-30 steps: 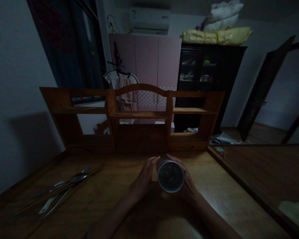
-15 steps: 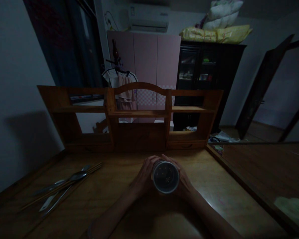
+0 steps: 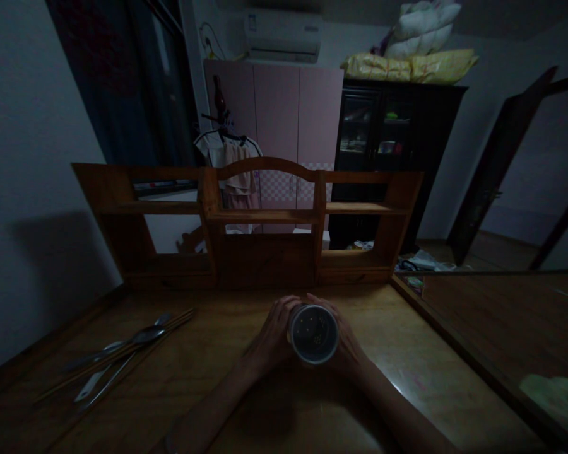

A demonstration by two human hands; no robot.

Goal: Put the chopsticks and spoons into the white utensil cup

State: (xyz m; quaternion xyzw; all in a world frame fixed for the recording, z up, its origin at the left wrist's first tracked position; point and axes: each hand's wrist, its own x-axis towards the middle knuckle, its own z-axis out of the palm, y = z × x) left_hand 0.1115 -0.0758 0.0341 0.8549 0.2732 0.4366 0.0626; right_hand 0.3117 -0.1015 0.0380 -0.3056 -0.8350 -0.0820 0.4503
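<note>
Between my two hands is a round, deep utensil holder (image 3: 313, 335), its open mouth turned up toward me. Small holes show in its dark bottom, and its rim is pale grey. My left hand (image 3: 277, 328) wraps its left side, and my right hand (image 3: 345, 334) wraps the right. Parts of the fingers are hidden behind the holder. On the left of the wooden desk (image 3: 208, 384) lies a loose pile of chopsticks (image 3: 106, 358), a spoon (image 3: 147, 334) and other metal utensils, apart from both hands.
A wooden shelf unit (image 3: 265, 215) runs along the desk's back edge. A raised wooden edge (image 3: 454, 340) bounds the right side, with pale cloth (image 3: 556, 394) beyond it. A wall (image 3: 52, 221) stands at the left. The room is dim.
The holder has tilted or shifted very slightly between my hands. Both hands keep their hold, and the utensils lie as before.
</note>
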